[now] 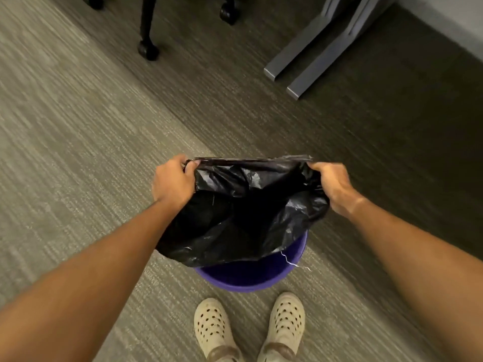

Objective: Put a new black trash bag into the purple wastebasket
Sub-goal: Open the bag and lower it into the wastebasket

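A black trash bag (243,207) hangs stretched between my two hands, its top edge pulled taut and its crumpled body drooping down. My left hand (173,180) grips the bag's left corner and my right hand (335,185) grips the right corner. Below the bag stands the purple wastebasket (248,279) on the carpet; only its near rim and right side show, the rest is covered by the bag. A thin white thread dangles at the basket's right rim.
My two feet in beige perforated clogs (213,329) stand just behind the basket. Black chair legs with casters (147,49) are at the top left. Grey metal desk feet (308,71) lie at the top right. Grey carpet surrounds the basket.
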A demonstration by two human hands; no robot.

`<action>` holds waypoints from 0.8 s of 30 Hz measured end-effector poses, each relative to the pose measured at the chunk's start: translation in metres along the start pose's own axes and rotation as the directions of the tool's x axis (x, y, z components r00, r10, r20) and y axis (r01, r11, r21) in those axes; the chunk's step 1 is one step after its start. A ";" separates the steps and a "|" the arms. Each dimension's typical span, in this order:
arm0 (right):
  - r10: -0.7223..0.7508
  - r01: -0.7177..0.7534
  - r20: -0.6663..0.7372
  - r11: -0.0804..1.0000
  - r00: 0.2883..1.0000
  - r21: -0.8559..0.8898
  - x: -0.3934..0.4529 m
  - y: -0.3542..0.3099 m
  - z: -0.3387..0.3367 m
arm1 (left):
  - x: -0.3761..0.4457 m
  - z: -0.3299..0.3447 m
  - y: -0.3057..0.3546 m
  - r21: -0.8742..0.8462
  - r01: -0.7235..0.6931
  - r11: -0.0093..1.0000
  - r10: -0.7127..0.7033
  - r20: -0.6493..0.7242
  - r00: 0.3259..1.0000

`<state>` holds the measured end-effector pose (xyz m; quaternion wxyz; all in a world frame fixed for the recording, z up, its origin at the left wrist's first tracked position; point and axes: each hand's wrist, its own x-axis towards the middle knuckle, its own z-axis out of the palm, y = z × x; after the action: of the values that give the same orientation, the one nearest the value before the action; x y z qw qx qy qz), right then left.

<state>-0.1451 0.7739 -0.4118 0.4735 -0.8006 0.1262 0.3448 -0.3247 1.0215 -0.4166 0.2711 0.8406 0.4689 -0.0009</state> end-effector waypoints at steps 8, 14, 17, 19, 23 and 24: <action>0.250 -0.265 0.182 0.962 0.951 0.062 0.055 0.007 0.031 | 0.050 0.047 -0.018 -0.091 0.171 0.981 -0.172 0.004 0.985; 0.430 -0.395 0.212 0.899 0.877 -0.189 0.073 0.040 0.029 | 0.061 0.066 -0.044 -0.069 0.313 0.947 -0.305 0.111 0.946; 0.468 -0.408 0.187 0.868 0.864 -0.284 0.068 0.057 0.018 | 0.058 0.062 -0.057 -0.071 0.372 0.925 -0.354 0.187 0.916; 0.496 -0.446 0.138 0.850 0.857 -0.280 0.061 0.063 0.010 | 0.049 0.054 -0.066 -0.053 0.397 0.916 -0.377 0.220 0.900; 0.441 -0.440 0.184 0.897 0.878 -0.046 0.044 0.078 -0.012 | 0.012 0.035 -0.078 -0.076 0.402 0.912 -0.378 0.216 0.900; 0.413 -0.425 0.202 0.905 0.888 0.020 0.039 0.080 -0.016 | 0.002 0.032 -0.079 -0.072 0.399 0.914 -0.374 0.233 0.898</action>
<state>-0.1523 0.7237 -0.4864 0.4231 -0.7018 0.2603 0.5106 -0.3774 1.0410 -0.4805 0.3636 0.7081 0.5938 -0.1179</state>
